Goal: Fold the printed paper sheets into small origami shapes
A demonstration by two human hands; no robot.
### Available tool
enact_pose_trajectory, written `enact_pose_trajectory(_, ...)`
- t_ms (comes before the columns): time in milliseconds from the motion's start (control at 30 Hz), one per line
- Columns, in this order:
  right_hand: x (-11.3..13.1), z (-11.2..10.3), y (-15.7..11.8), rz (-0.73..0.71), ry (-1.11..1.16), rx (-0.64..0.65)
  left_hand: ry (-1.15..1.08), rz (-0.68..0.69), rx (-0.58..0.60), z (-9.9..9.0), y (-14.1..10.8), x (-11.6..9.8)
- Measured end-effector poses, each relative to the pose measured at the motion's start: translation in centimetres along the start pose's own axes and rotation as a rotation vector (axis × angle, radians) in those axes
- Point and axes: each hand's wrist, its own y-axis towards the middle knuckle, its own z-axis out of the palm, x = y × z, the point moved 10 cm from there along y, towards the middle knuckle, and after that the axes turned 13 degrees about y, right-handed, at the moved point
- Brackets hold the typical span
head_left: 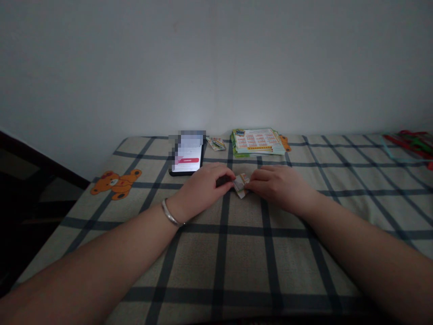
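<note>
Between my two hands is a small folded piece of printed paper [241, 185], pale with yellowish and dark print. My left hand [211, 180], with a silver bangle on its wrist, pinches the paper's left edge between thumb and fingertips. From the other side, my right hand [275, 185] grips the right edge, its fingers curled together. The paper is just above or on the checked tablecloth [243, 262]; which of the two I cannot tell. Beyond it, a stack of printed paper sheets [259, 141] with green borders lies near the wall.
A phone [187, 155] with a lit screen stands or lies behind my left hand. Beside it is another folded paper piece [216, 143]. Red and green items [416, 142] are at the far right. A grey wall [216, 67] borders the table's back; a bear print [117, 184] marks the cloth at left.
</note>
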Motion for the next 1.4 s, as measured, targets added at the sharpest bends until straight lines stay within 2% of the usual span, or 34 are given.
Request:
enact_pose_trajectory(133,0.1,-0.1,0.0,0.012,-0.038,-0.026,0.098,0.121,0.049,0.4,-0.4,-2.1)
enact_pose_trajectory(233,0.2,0.0,0.1,0.032,0.003,-0.026,0.213,0.139,0.1,0.8,-0.7,-2.8)
enact_pose_trajectory(500,-0.4,-0.1,0.1,0.115,0.102,-0.066,0.25,0.149,0.112,1.0,-0.6,-2.7)
enact_pose_trajectory(667,-0.6,0.0,0.1,0.075,0.099,-0.071,0.263,0.188,0.096,0.8,-0.5,-3.0)
enact_pose_trajectory(967,1.0,-0.7,0.0,0.042,0.025,-0.046,0.326,0.232,0.115,0.8,-0.7,-3.4)
enact_pose_trajectory(1233,-0.1,-0.5,-0.3,0.109,0.095,-0.019,0.393,0.236,0.111,0.8,-0.8,-3.5)
enact_pose_trajectory(1400,-0.1,-0.7,-0.2,0.076,0.13,-0.024,0.359,0.211,0.113,0.6,-0.6,-3.4)
